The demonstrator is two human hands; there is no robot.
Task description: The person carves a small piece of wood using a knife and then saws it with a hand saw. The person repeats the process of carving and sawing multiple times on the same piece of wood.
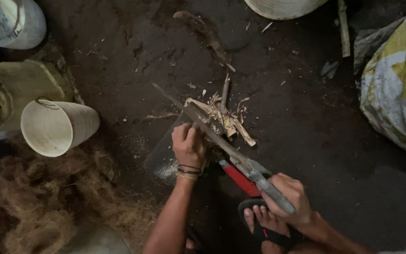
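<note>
My right hand grips the handle of a long knife whose blade runs up and left across a pile of wood chips and split sticks. My left hand is closed around a piece of wood under the blade, pressed against a flat grey board on the dirt floor. A red object lies below the blade near my sandalled foot. Bracelets circle my left wrist.
A pale woven basket lies on its side at the left, beside a heap of brown fibre. A grey bucket stands top left, a patterned sack at the right, a round basket edge at the top.
</note>
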